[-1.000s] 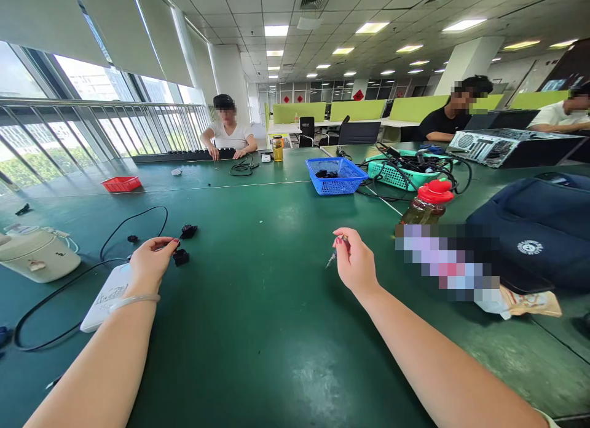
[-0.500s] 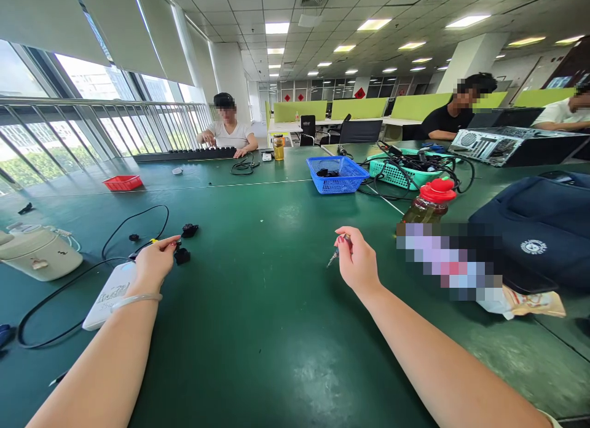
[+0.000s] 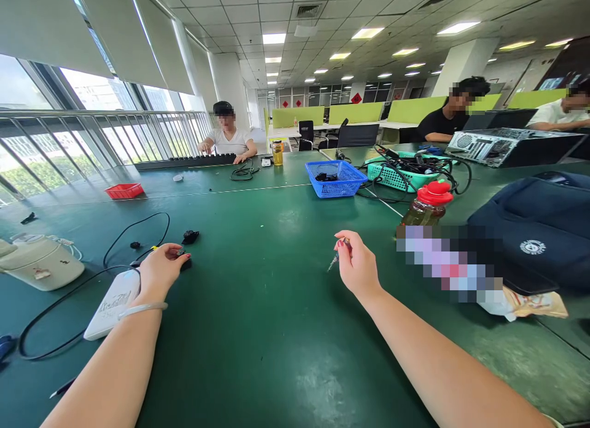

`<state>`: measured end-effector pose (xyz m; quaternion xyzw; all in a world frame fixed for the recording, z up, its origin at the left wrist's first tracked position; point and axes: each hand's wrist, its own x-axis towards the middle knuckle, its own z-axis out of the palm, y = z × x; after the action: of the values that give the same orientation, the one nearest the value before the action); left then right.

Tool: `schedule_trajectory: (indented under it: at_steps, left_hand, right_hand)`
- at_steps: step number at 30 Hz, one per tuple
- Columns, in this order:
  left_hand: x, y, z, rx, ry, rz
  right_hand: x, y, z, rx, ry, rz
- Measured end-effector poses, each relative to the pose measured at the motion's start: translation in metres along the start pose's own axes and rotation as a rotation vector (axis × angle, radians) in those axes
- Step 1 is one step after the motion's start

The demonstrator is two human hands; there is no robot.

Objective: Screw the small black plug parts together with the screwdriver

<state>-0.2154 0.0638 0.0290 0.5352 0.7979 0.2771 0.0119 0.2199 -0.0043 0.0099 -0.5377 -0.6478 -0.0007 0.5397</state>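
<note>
My left hand (image 3: 160,269) is closed in a pinch on a small dark piece (image 3: 180,253), too small to name. Part of a black piece (image 3: 187,264) shows just beyond the fingertips, and another small black piece (image 3: 190,237) lies farther back. Under the left wrist is a white power bank-like box (image 3: 112,305), with a black cable (image 3: 46,314) looping around it. My right hand (image 3: 356,263) grips a slim screwdriver (image 3: 332,263), its thin metal tip pointing down and left above the green table (image 3: 258,329).
At left stands a cream-coloured pot-like container (image 3: 43,262). A red tray (image 3: 124,190), a blue basket (image 3: 335,187) and a green basket of cables (image 3: 401,176) sit farther back. A red-lidded bottle (image 3: 426,206) and a dark bag (image 3: 539,231) are at right. Several people sit around.
My left hand has shifted slightly right and curled its fingers over the small dark piece beside the black pieces. My right hand has stayed almost still with the screwdriver.
</note>
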Motion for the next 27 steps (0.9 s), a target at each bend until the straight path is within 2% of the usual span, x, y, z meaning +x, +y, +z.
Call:
schedule_trajectory:
  at_steps: [3, 6, 14, 19, 27]
  left_hand:
    - [0.002, -0.004, 0.004, 0.101, 0.002, 0.122]
    - [0.005, -0.01, 0.006, 0.172, -0.002, 0.181]
    - [0.01, -0.015, 0.008, 0.244, -0.016, 0.194]
    - [0.007, -0.009, 0.003, 0.257, -0.021, 0.226]
    - [0.005, -0.002, -0.002, 0.235, -0.054, 0.179]
  right_hand:
    - [0.0, 0.001, 0.0, -0.009, -0.002, 0.005]
    - [0.0, 0.001, 0.0, -0.008, -0.005, 0.005]
    - [0.0, 0.001, 0.0, -0.005, -0.003, -0.001]
    - [0.0, 0.001, -0.001, -0.013, -0.01, 0.001]
    - [-0.001, 0.001, 0.0, -0.002, -0.009, 0.007]
